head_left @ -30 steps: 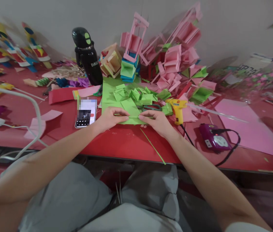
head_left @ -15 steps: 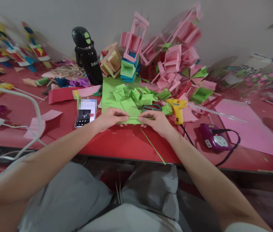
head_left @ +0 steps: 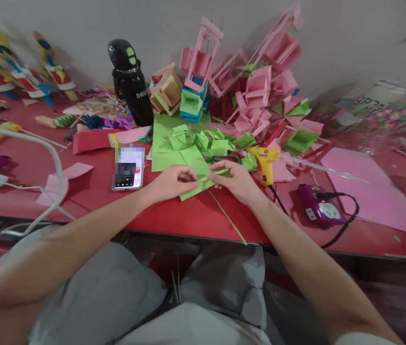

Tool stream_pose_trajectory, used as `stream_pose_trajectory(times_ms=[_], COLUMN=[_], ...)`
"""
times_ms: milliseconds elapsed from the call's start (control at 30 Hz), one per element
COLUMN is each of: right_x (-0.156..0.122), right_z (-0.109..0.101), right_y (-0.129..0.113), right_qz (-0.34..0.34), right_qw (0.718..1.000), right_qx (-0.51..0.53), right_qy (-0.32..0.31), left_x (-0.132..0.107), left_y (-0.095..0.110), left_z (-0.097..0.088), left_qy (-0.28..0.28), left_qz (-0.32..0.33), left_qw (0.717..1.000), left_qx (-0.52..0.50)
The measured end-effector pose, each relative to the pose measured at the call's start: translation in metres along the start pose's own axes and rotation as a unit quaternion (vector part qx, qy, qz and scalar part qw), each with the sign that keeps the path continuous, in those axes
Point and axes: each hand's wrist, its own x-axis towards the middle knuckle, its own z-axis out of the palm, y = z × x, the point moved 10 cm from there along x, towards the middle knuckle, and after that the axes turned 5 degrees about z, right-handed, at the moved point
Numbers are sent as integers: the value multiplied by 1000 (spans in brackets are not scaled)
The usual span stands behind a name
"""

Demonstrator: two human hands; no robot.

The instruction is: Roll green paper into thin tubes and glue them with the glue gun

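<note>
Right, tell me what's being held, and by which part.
A piece of light-green paper: the right hand pinches it toward its right end, thumb on top. The left hand's thumb meets it further left; whether it grips cannot be told.

Grey wall [head_left: 80,28] – red table [head_left: 174,215].

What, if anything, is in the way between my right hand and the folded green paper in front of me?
Nothing visible: your right hand already has its thumb and fingers on the folded green paper. The yellow glue gun lies off to that hand's right, not between them.
</note>
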Motion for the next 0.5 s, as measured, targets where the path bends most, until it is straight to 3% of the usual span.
stream_pose_trajectory(times_ms=[233,367,500], right_x=[-1,-5,-8], right_z=[-2,11,18], right_y=[-5,-6,-11], right_qz=[-8,4,9], right_qw=[999,995,997], right_qx=[47,90,32], right_qy=[14,-41,-64], left_x=[6,2,-7], left_y=[20,36,43], left_z=[8,9,15], left_qy=[7,35,70], left_qz=[36,47,60], left_qw=[997,990,981], left_qx=[73,132,171])
